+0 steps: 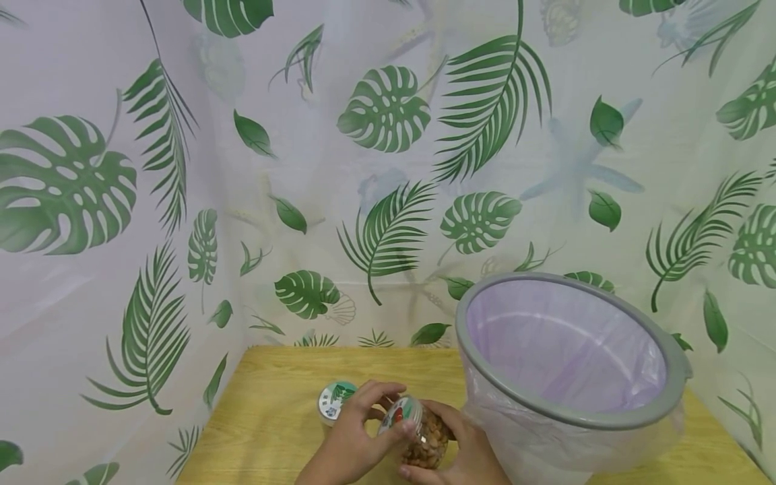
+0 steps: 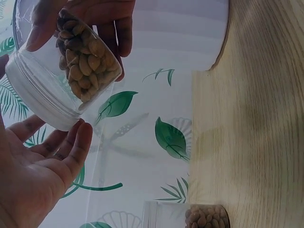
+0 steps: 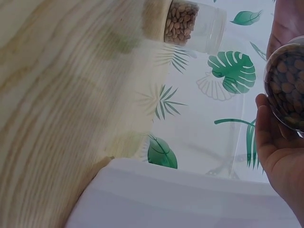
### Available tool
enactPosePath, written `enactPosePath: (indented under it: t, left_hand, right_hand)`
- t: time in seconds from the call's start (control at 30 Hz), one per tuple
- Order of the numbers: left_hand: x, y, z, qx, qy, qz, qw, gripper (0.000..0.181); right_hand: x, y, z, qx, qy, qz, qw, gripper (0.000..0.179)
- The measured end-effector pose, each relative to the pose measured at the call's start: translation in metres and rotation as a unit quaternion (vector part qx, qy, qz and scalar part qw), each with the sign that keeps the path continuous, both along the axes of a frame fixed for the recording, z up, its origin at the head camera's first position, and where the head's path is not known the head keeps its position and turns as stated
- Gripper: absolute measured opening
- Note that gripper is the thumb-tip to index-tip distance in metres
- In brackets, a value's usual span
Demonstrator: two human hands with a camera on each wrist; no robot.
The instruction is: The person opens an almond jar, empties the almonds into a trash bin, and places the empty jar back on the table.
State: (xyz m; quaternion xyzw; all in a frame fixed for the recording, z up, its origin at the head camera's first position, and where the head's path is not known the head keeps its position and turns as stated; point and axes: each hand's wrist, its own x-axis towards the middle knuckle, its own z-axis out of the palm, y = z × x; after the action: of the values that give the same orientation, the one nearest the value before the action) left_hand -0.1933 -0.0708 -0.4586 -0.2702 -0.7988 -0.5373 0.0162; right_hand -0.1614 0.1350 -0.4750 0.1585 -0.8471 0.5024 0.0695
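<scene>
A clear jar (image 1: pixel 429 441) of almond-like nuts is held between both hands, tilted, its printed lid toward the left hand. My left hand (image 1: pixel 354 431) grips the lid end, thumb on the near side and fingers on the far side. From the other side my right hand (image 1: pixel 469 448) holds the jar's body near the base. In the left wrist view the nuts (image 2: pixel 85 69) lie toward the jar's base, leaving space under the lid. Left of the hands stands a second lidded jar (image 1: pixel 330 407), partly hidden by the left hand; the right wrist view shows nuts (image 3: pixel 180 23) inside it.
A grey-rimmed bin (image 1: pixel 661 411) with a translucent lilac liner stands close to the right hand. Everything rests on a wood-grain table (image 1: pixel 261 404). A white leaf-patterned curtain (image 1: pixel 303 236) hangs behind and along the sides.
</scene>
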Motion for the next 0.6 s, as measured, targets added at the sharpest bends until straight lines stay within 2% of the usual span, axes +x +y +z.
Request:
enactPosePath:
  t: [0.13,0.3,0.43,0.6]
  left_hand:
    - [0.0013,-0.0005,0.0029,0.016,0.010,-0.007,0.9998,0.039]
    - [0.0043,-0.0024,0.0073,0.034,0.009,-0.031,0.9989,0.046]
    - [0.0055,-0.0042,0.0079,0.030,0.006,-0.047,0.9984,0.050]
    - [0.0053,-0.0050,0.0081,0.020,-0.007,-0.051,0.9985,0.053]
  right_hand:
    - [-0.0003,-0.0003,-0.0002,-0.004,-0.002,0.007,1.0000,0.073]
    - [-0.0005,-0.0003,-0.0002,-0.012,-0.010,0.015,0.9998,0.072]
    - [-0.0007,-0.0005,-0.0009,-0.009,-0.014,0.016,0.9997,0.072]
    - [-0.0010,-0.0010,-0.0009,0.000,-0.018,0.012,0.9998,0.074]
